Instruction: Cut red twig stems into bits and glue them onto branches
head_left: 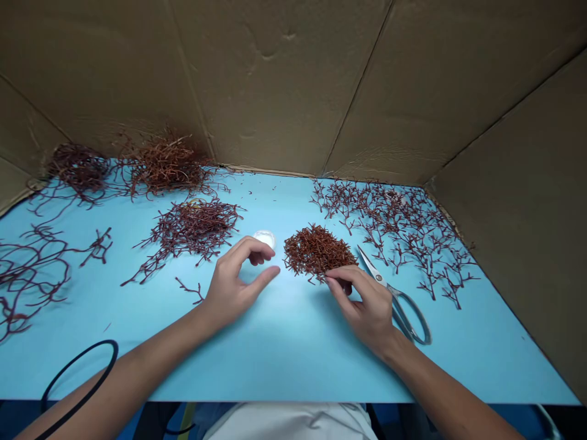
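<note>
A heap of short reddish-brown twig-like pieces (pixel 316 249) lies at the middle of the blue tabletop. My right hand (pixel 364 299) is at its near right edge, thumb and forefinger pinched together; what sits between the fingertips is too small to make out. Left of the heap, my left hand (pixel 241 275) is held with thumb and fingers apart and nothing between them. Just beyond its fingers is a small round white thing (pixel 265 238), partly covered by the hand. Scissors with grey handles (pixel 398 299) lie beside my right hand, blades pointing away and slightly apart.
Branched brown sprigs (pixel 398 220) spread over the right side. A denser sprig pile (pixel 195 226) lies left of centre, with long tangled stems (pixel 167 162) behind and loose curved stems (pixel 32 275) at far left. Cardboard walls (pixel 284 91) enclose the table. A black cable loop (pixel 114 351) crosses my left forearm.
</note>
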`<state>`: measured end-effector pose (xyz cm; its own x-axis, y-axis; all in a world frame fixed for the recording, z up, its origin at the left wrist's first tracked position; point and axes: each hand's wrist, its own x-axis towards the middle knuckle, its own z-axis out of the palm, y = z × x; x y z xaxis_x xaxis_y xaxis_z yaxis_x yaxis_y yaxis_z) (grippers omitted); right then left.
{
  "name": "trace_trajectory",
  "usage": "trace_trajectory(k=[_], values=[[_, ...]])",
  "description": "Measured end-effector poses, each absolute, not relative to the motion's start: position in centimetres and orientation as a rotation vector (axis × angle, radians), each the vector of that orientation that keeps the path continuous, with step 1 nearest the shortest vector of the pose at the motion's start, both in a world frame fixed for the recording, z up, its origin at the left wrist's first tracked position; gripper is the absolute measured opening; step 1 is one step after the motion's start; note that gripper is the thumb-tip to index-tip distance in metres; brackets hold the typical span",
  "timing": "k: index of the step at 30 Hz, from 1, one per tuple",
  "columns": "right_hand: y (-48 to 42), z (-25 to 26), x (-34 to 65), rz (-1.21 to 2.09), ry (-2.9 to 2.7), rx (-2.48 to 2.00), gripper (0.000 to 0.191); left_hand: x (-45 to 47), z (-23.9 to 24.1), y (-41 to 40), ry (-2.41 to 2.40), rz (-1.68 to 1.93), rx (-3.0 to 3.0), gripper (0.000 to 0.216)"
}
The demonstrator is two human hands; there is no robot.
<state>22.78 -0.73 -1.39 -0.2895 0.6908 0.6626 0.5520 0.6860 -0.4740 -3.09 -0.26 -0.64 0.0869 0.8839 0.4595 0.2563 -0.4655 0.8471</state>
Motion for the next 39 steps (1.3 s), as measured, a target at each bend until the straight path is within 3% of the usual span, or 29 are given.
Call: trace_trajectory(k=[9,18,29,39], values=[[0.2,-1.0,21.7,-0.011,-2.105,-0.847,0.014,-3.7,-1.6,1.2,1.178,1.336,1.773,0.008],[2.8,1.4,19.5,-0.211,-2.198,-0.795,0.01,-4.8,-0.8,2.3,1.133,1.479,1.532,0.026],[7.8,0.9,16.5,-0.17,-2.578,-0.903,0.027,-6.6,-1.8,4.5,1.376,1.533,1.527,0.022],[8.8,1.3,14.5,-0.136,-2.79,-0.912,0.022,-7.1,-2.6,5.2,1.456,1.505,1.515,0.02]])
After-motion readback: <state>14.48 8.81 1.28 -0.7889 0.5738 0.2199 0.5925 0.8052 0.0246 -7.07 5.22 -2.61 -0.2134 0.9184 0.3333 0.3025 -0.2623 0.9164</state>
